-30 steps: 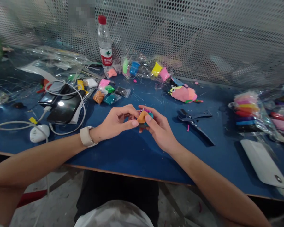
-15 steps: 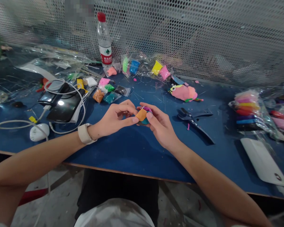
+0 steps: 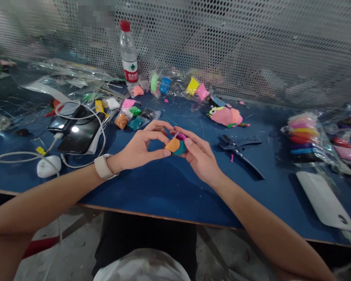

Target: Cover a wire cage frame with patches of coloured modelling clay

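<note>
Both of my hands meet above the middle of the blue table (image 3: 163,187). Between their fingertips sits a small clay lump (image 3: 176,145) of orange, teal and magenta. My left hand (image 3: 140,147), with a pale watch on its wrist, pinches the orange side with thumb and forefinger. My right hand (image 3: 199,155) cups the teal side, its thumb on top. A pink clay figure (image 3: 226,116) lies on the table behind my right hand.
Small bags of coloured clay (image 3: 134,117) lie behind my hands, a water bottle (image 3: 128,54) stands by the mesh wall. Phones and white cables (image 3: 76,132) are at left, black cutters (image 3: 240,150) and a clay pack (image 3: 305,136) at right, a white power bank (image 3: 324,201) near the front edge.
The clay lump has turned in my fingers, so more of its teal and magenta parts show. My hands stayed in almost the same place.
</note>
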The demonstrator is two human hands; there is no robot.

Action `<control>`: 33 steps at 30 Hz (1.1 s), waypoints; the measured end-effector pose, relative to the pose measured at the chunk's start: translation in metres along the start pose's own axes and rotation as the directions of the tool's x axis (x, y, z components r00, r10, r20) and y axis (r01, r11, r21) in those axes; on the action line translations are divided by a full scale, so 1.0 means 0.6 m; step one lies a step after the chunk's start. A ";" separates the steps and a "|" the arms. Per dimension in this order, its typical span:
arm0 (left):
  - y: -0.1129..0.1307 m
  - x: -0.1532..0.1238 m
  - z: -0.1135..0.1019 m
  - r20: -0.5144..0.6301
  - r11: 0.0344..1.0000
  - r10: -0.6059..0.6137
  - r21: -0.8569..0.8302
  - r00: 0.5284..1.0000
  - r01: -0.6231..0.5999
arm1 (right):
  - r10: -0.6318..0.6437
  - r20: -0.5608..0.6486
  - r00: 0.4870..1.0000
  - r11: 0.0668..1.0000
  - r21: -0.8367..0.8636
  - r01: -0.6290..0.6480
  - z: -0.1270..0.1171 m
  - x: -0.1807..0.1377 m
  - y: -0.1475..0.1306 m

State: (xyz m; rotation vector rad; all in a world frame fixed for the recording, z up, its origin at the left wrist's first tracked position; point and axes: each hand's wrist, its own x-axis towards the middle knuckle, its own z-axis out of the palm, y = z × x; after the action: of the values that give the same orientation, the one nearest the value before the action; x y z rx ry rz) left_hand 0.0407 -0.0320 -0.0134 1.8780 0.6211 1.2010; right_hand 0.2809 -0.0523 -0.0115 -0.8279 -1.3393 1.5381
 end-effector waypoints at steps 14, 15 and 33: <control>0.004 0.005 0.011 -0.140 0.893 -0.244 -0.419 0.960 0.165 | -0.182 0.016 0.983 0.941 -0.287 0.179 -0.008 0.002 0.004; 0.005 0.005 0.012 -0.123 0.885 -0.250 -0.432 0.960 0.175 | -0.198 0.011 0.980 0.925 -0.330 0.190 -0.009 0.001 0.004; 0.013 -0.002 0.007 0.035 0.950 -0.136 -0.279 0.990 0.140 | -0.570 0.189 0.799 0.457 -0.736 0.500 -0.033 -0.001 0.005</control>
State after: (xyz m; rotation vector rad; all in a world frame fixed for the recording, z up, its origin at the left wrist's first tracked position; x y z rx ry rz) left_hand 0.0442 -0.0387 -0.0083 1.5785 0.5333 1.1193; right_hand 0.2983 -0.0454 -0.0183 -0.8114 -1.9835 0.3658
